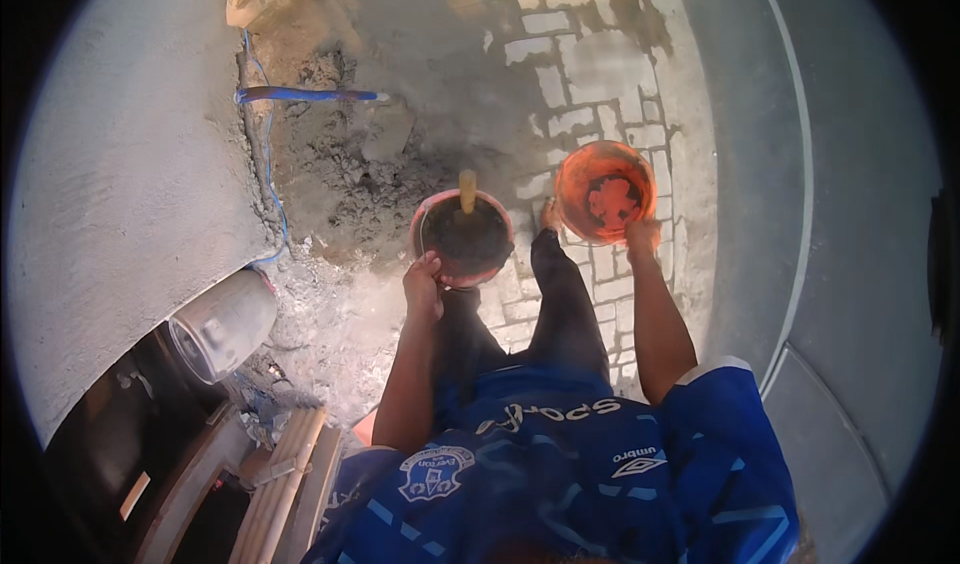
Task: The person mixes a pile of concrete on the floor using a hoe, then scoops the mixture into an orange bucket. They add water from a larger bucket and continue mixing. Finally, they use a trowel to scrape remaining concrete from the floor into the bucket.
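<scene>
My left hand point(423, 282) is closed on the near rim of a reddish bucket point(472, 277), its thin wire handle lying along the left side. Dark, wet-looking mix fills much of this bucket. A yellowish handle point(467, 192) sticks out of it at the far side; what it belongs to is hidden. To the right, my right hand point(643, 234) grips the near right rim of an orange bucket point(572, 196). That bucket is tilted so its inside shows, with only dark residue on its bottom and walls. The two buckets are apart.
Grey wet mortar point(350, 169) and rubble spread at left, beside brick paving point(600, 59). A blue pipe point(310, 94) crosses the ground from the left wall point(130, 144). A pale drum point(225, 326) and wooden planks point(285, 484) lie lower left. My foot point(550, 214) stands between the buckets.
</scene>
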The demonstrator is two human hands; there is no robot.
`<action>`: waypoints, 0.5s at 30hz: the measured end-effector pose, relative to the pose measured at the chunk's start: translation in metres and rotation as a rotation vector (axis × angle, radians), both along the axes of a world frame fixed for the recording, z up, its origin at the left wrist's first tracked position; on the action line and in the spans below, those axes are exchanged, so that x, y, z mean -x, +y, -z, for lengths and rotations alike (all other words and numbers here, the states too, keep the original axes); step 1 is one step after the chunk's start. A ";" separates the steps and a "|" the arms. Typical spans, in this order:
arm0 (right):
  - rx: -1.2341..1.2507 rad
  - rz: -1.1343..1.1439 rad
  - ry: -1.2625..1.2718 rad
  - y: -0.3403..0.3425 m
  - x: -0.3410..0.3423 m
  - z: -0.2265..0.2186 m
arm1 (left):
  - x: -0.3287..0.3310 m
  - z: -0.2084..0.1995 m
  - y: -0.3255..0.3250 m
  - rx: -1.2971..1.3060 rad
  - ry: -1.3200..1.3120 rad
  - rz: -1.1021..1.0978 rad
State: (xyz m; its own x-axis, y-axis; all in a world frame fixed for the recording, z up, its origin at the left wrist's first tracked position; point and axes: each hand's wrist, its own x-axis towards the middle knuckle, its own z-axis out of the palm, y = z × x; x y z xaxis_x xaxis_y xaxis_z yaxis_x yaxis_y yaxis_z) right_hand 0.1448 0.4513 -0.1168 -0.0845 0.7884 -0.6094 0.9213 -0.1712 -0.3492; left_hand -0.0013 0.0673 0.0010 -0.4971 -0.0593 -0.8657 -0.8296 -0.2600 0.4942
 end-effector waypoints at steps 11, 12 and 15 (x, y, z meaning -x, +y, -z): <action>0.403 0.246 0.367 0.118 0.127 0.289 | -0.029 0.148 0.076 -0.151 -0.212 -0.291; 0.359 0.260 0.241 0.102 0.131 0.291 | -0.037 0.158 0.070 -0.092 -0.227 -0.315; 0.053 -0.039 -0.145 0.097 0.128 0.294 | -0.056 0.185 0.073 0.011 -0.281 -0.326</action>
State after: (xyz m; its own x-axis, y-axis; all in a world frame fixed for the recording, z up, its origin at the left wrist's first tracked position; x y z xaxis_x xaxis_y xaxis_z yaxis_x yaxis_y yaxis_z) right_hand 0.0164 0.5482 -0.4108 -0.0229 0.7525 -0.6582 0.9677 -0.1486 -0.2036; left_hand 0.0552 0.1400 -0.1841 -0.1954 -0.1840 -0.9633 -0.8075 -0.5272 0.2645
